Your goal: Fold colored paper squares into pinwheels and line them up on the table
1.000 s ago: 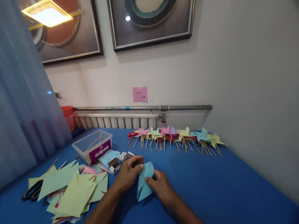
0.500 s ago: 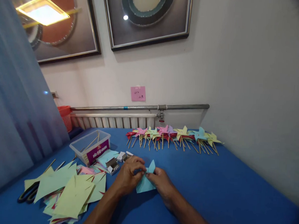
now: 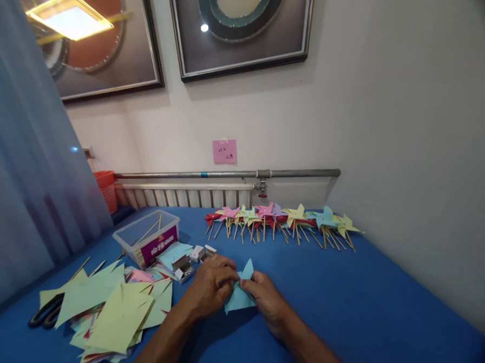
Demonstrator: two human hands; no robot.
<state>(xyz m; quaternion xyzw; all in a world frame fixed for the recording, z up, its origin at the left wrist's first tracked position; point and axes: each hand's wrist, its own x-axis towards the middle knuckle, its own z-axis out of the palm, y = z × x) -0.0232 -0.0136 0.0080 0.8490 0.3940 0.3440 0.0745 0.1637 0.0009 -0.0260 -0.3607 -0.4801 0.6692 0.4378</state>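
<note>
Between my two hands is a light blue paper pinwheel [image 3: 240,299], partly folded, with one pointed blade standing up at the top. My left hand [image 3: 215,283] pinches its left side near the centre, fingers curled. On the other side my right hand [image 3: 267,297] grips the paper, its thumb pressed close to the middle. The fingertips cover the centre of the pinwheel, so any pin there is hidden. Small open boxes [image 3: 183,269] lie just beyond my left hand.
Finished pinwheels on sticks [image 3: 265,218] lie in a row at the back. Left of my arms are a pile of cut paper sheets [image 3: 117,316], black-handled scissors [image 3: 46,312] and a clear plastic box [image 3: 146,236] holding sticks. A radiator [image 3: 185,195] runs along the wall.
Both hands and the blue paper have shifted slightly to the right. The left fingers have closed in more at the centre, and the paper is turned a little.
</note>
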